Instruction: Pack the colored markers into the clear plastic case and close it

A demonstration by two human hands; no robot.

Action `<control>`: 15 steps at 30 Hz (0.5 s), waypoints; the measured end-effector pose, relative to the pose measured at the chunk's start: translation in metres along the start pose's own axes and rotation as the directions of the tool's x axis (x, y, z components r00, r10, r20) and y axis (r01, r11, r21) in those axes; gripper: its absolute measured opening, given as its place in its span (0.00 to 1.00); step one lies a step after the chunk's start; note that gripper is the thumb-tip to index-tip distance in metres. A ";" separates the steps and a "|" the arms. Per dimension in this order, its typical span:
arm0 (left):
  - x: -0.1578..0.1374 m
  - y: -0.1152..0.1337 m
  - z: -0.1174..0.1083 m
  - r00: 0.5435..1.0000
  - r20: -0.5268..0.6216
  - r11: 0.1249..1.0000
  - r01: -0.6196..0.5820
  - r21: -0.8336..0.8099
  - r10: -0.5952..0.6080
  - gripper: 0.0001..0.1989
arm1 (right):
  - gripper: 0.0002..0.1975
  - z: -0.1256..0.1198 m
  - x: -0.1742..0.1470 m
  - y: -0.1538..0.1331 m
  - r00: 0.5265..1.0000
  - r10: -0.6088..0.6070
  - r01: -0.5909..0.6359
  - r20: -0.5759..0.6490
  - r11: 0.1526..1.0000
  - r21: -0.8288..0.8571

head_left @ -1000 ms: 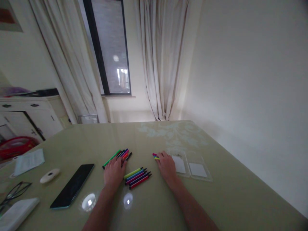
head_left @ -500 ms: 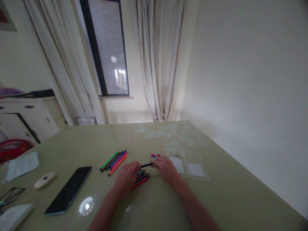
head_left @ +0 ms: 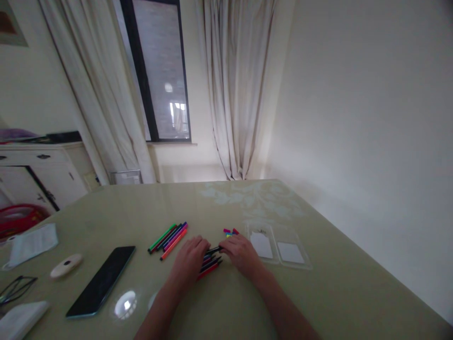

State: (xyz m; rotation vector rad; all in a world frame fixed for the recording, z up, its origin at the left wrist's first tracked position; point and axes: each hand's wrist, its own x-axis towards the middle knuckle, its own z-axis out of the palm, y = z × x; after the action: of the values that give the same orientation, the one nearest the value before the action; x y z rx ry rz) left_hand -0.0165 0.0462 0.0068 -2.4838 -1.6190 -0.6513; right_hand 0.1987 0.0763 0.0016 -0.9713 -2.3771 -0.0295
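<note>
My left hand is closed around one end of a dark felt-tip pen. The fingers of my right hand pinch its other end, so the pen spans the short gap between both hands. Partly under my left hand lie several uncapped felt-tip pens, dark and red, their tips pointing right. Small coloured pen caps are scattered just beyond my right fingers. To the left of my hands, several capped pens in green, purple, orange and dark colours lie side by side.
An open clear plastic case with white cards lies right of my right hand. On the left are a black phone, a white oval object, glasses, a face mask and a white block. A wall borders the table's right side.
Both hands have come slightly closer together and a little lower, still holding the dark pen. More of the coloured caps shows beyond my right hand.
</note>
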 end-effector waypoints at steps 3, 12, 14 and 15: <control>0.000 -0.004 0.000 0.998 -0.010 0.998 0.056 0.013 -0.056 0.14 | 0.02 -0.001 -0.001 0.003 1.000 0.009 -0.009 -0.016 1.000 0.004; -0.002 -0.012 -0.004 0.974 0.183 0.991 0.137 -0.007 -0.133 0.16 | 0.07 -0.018 -0.005 0.017 0.995 0.098 -0.099 -0.016 0.994 -0.044; -0.004 -0.027 -0.011 0.952 0.113 0.959 0.283 0.015 -0.283 0.17 | 0.10 -0.032 -0.011 0.036 0.956 0.262 -0.269 -0.131 0.962 -0.039; -0.006 -0.033 -0.013 0.941 0.079 0.944 0.330 0.011 -0.330 0.18 | 0.11 -0.037 -0.013 0.043 0.921 0.336 -0.347 -0.199 0.937 -0.026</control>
State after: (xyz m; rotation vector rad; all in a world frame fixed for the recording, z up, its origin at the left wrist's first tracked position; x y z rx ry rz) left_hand -0.0520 0.0514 0.0117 -2.2840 -2.0918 -0.5925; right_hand 0.2522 0.0914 0.0176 -1.3385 -2.0141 -0.0608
